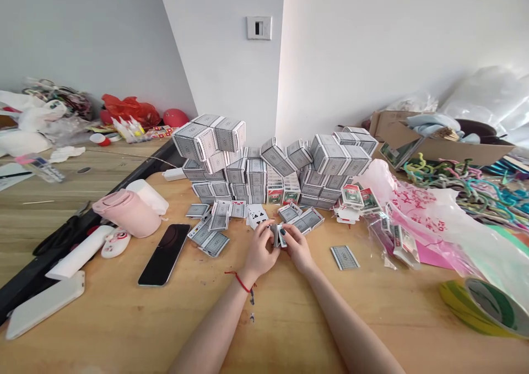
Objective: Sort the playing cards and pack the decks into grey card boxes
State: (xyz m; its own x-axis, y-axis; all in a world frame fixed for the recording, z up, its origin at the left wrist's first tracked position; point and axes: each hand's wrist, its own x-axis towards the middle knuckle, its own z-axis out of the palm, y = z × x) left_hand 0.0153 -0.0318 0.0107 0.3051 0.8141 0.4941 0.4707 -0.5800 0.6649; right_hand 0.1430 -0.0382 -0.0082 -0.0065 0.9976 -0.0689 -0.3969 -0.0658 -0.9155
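Between my two hands, low over the table's middle, are grey-backed playing cards [281, 236], partly covered by fingers. My left hand [262, 247] wraps its fingers round their left side. From the right, my right hand [296, 246] pinches them; how many cards there are I cannot make out. Just behind my left hand lie face-up cards [257, 214] showing black pips. Loose groups of cards [210, 242] rest to the left, and more cards [308, 220] lie behind my right hand. A small flat pile of cards [345, 257] sits apart on the right.
Behind stand block structures of folded cards [248, 178] and card boxes [275, 195]. Left are a black phone [164, 255], a pink cup [128, 213] and a white power bank [46, 305]. Right are a plastic bag [417, 214], a tape roll [483, 306] and a cardboard box [454, 148].
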